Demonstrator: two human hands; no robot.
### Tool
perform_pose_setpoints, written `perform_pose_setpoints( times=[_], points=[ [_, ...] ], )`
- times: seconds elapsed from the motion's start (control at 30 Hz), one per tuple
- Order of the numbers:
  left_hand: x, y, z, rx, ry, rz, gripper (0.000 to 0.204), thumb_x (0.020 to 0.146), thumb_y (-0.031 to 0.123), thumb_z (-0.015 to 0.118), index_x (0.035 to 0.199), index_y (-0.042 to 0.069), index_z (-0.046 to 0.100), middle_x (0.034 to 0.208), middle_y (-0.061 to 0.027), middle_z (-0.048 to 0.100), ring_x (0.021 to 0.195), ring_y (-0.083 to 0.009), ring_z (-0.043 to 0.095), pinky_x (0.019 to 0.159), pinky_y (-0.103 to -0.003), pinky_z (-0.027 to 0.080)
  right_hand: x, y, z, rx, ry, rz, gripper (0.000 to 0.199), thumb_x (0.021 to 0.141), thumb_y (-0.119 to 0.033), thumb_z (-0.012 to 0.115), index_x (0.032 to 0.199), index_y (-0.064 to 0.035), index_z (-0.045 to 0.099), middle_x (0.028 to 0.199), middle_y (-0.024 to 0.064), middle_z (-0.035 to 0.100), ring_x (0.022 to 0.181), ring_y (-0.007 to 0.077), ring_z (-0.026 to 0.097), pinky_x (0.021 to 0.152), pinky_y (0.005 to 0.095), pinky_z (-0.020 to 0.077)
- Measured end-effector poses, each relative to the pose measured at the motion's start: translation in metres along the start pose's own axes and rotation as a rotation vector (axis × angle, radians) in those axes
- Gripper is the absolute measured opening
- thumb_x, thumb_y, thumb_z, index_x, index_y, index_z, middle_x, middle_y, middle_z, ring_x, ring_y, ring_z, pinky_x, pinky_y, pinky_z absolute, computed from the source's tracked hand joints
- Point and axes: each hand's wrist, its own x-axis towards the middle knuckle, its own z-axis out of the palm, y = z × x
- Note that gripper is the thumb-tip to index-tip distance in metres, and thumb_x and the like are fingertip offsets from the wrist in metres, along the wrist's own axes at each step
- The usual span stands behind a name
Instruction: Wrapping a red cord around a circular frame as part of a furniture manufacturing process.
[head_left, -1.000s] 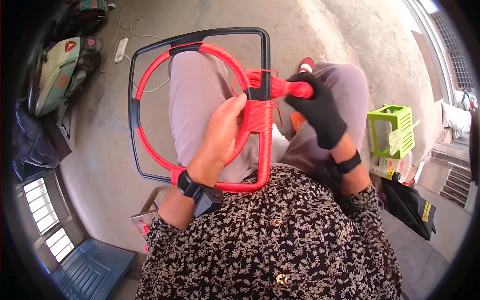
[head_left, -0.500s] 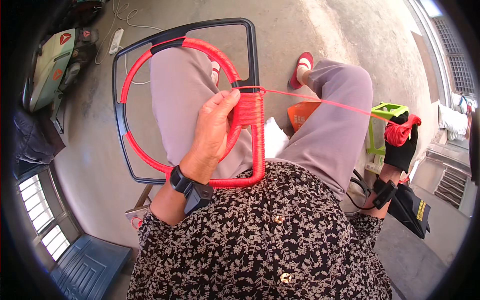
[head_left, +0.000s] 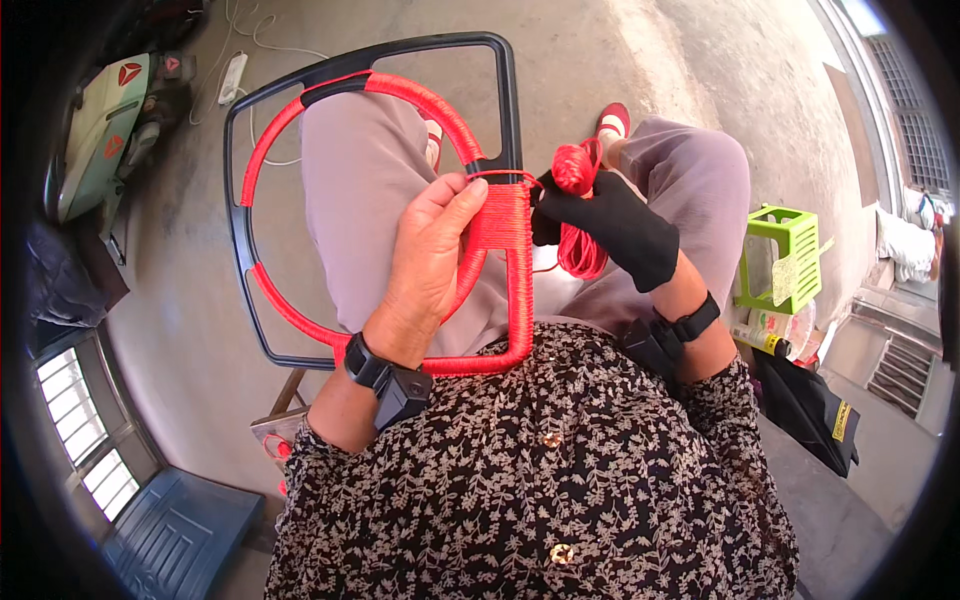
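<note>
A black frame [head_left: 510, 110] with a ring inside it rests over my left thigh. Red cord [head_left: 516, 290] is wound tightly round much of the ring and along the near right corner. My bare left hand [head_left: 430, 235] grips the frame at the edge of the wound part, thumb on top, pinching the cord. My right hand [head_left: 615, 225], in a black fingerless-looking glove, is close beside the frame's right bar. It holds a bundle of red cord [head_left: 575, 170], whose loops hang below the fingers. A short strand runs from the bundle to the frame.
A green plastic stool [head_left: 795, 250] lies at the right, near a black bag [head_left: 815, 410]. At the lower left is a blue plastic seat [head_left: 185, 530]. A white power strip [head_left: 232, 78] and cable lie on the floor beside a pale green vehicle [head_left: 105, 140].
My right hand has come in from the far right to the frame's right bar, bringing the cord bundle. The taut strand is now short. My left hand has stayed on the frame.
</note>
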Motion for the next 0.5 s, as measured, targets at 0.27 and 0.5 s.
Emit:
perform_pose_setpoints(
  times=[0.27, 0.5],
  points=[
    [0.003, 0.006, 0.010, 0.059, -0.066, -0.104, 0.021, 0.095, 0.011, 0.053, 0.110, -0.003, 0.056, 0.099, -0.0124, 0.066, 0.083, -0.0187, 0.066, 0.076, -0.031, 0.056, 0.006, 0.009, 0.003, -0.043, 0.095, -0.080, 0.031, 0.083, -0.022, 0.071, 0.098, 0.0034, 0.064, 0.079, 0.0090, 0.067, 0.072, 0.0143, 0.064, 0.068, 0.0285, 0.0522],
    [0.004, 0.006, 0.009, 0.069, -0.103, -0.107, 0.022, 0.096, 0.012, 0.052, 0.112, -0.002, 0.056, 0.098, -0.0128, 0.066, 0.084, -0.0203, 0.067, 0.078, -0.032, 0.056, 0.002, 0.004, -0.005, 0.101, -0.004, -0.002, 0.027, 0.083, -0.022, 0.070, 0.094, 0.0031, 0.065, 0.077, 0.0092, 0.066, 0.069, 0.0147, 0.064, 0.064, 0.0277, 0.0514]
  ],
)
